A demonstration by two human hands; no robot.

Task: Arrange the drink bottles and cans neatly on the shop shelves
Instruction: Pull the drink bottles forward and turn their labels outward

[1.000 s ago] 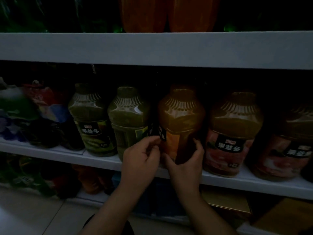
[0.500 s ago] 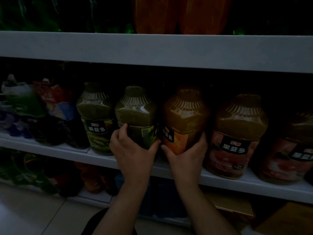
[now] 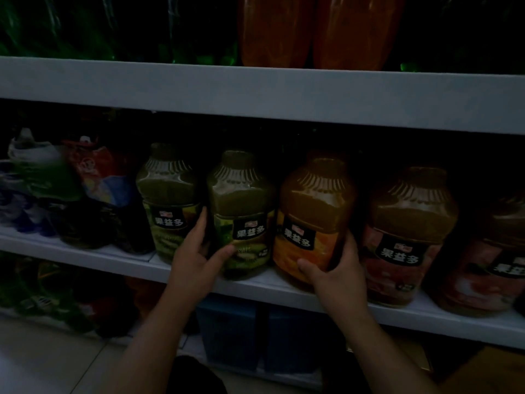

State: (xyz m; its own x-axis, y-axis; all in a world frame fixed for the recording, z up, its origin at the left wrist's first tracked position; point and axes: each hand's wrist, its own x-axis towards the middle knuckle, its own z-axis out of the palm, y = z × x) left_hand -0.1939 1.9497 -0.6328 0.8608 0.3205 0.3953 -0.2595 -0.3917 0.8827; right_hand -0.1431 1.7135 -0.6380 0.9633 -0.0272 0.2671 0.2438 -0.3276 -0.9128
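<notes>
Head view: 2 bottles gripped, mid-shelf row being squared up

L hand (image 3: 196, 257) wraps the kiwi bottle (image 3: 241, 206): fingers round its left side, thumb on the lower label. R hand (image 3: 338, 274) grips the orange bottle (image 3: 315, 211) low, thumb in front, fingers round the right side. Both bottles stand on the middle shelf (image 3: 426, 317) near the front edge, side by side; touching or not, can't tell. Low grip w/ thumb on label is prob for twisting so labels face out and nudging into line w/ the second kiwi bottle (image 3: 167, 200) on the left and the red-label bottle (image 3: 409, 234) on the right. Orange label reads a bit skewed vs its neighbours. Next imo: turn it square. Risk: big full bottles near the lip could tip off.
</notes>
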